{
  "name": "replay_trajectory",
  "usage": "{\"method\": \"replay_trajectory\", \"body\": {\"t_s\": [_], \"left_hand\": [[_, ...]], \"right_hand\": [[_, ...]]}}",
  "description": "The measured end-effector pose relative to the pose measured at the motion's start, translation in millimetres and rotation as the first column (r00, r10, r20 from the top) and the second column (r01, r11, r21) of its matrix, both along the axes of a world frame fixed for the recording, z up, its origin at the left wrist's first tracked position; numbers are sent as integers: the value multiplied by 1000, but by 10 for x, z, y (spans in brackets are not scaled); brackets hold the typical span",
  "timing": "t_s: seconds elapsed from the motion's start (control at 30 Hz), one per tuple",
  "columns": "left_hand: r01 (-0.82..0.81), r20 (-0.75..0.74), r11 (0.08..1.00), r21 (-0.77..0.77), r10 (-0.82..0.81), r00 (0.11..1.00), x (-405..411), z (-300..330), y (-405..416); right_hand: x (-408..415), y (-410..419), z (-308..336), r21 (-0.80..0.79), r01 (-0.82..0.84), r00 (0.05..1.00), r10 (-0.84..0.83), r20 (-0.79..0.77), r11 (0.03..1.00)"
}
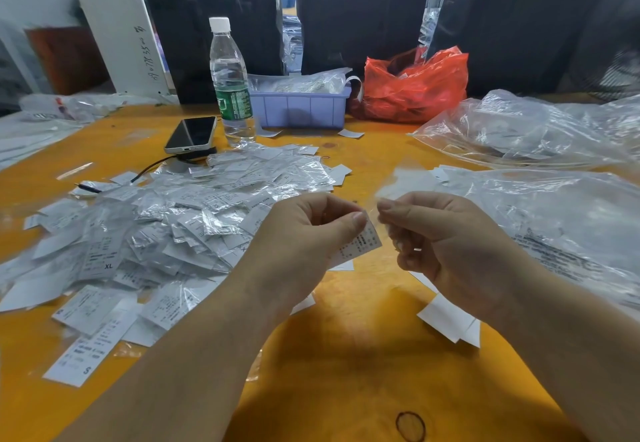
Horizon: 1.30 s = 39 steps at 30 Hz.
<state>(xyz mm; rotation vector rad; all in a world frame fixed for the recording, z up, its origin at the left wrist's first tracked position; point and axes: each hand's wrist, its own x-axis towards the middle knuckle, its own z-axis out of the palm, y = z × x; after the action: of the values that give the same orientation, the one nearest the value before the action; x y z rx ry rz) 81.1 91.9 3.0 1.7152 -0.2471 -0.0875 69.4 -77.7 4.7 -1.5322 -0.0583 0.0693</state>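
Grip check: left hand pinches a label, right hand pinches a clear bag. Bagging step, I'd judge. Next, part the bag's mouth and slide the label in.

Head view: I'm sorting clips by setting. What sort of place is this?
Probably a garment-label packing bench: a heap of bagged size labels on the table, clear bags, the left hand pinching a printed label, the right hand a clear sleeve.

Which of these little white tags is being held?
The white printed paper tag pinched by the left hand, beside the right hand's clear plastic sleeve; all others lie on the orange table.
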Motion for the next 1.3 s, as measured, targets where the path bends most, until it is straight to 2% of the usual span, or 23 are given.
{"method": "replay_trajectory", "body": {"t_s": [0.3,0.47,0.9,1.3], "left_hand": [[91,-157,992,-89,-104,982,14,30,17],[132,-192,985,-115,-153,969,18,42,27],[76,-184,989,-130,-99,978,13,47,23],[-2,-81,992,-129,-8,997,15,36,0]], "right_hand": [[20,-6,-12,64,-1,1000,2,-20,998],[33,-15,-32,78,-11,1000,13,-24,997],[1,-12,15,39,-97,995,98,-27,995],[-14,-4,38,-3,-121,991,121,-53,993]]}}
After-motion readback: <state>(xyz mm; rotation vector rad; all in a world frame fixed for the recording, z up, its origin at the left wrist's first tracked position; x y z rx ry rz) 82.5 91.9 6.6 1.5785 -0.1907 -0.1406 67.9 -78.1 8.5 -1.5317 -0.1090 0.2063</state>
